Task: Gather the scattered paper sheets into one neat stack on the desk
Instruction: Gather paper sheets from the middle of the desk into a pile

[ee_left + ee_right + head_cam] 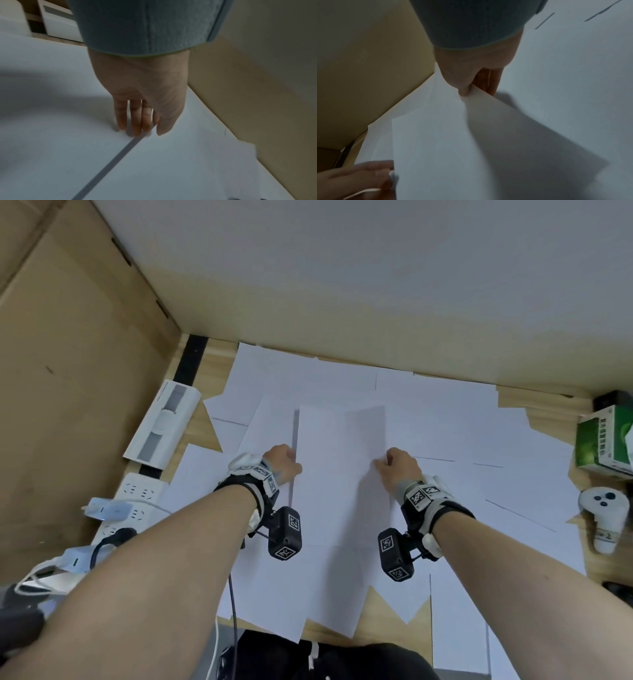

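Several white paper sheets [445,422] lie scattered and overlapping across the wooden desk [387,604]. One sheet [339,460] is raised a little above the others in the middle and casts a shadow strip along its left side. My left hand [294,463] pinches its left edge, with the thumb on top and the fingers [135,121] reaching to the edge beneath. My right hand [380,462] pinches the right edge between thumb and fingers [494,83]. In the right wrist view the held sheet [436,142] bends upward from that pinch, and the left hand [359,175] shows at its far edge.
A cardboard wall [68,371] stands along the left. Beside it are a long white box [162,422] and a power strip [133,501] with plugs and cables. A green carton [604,440] and a white controller [604,518] sit at the right edge.
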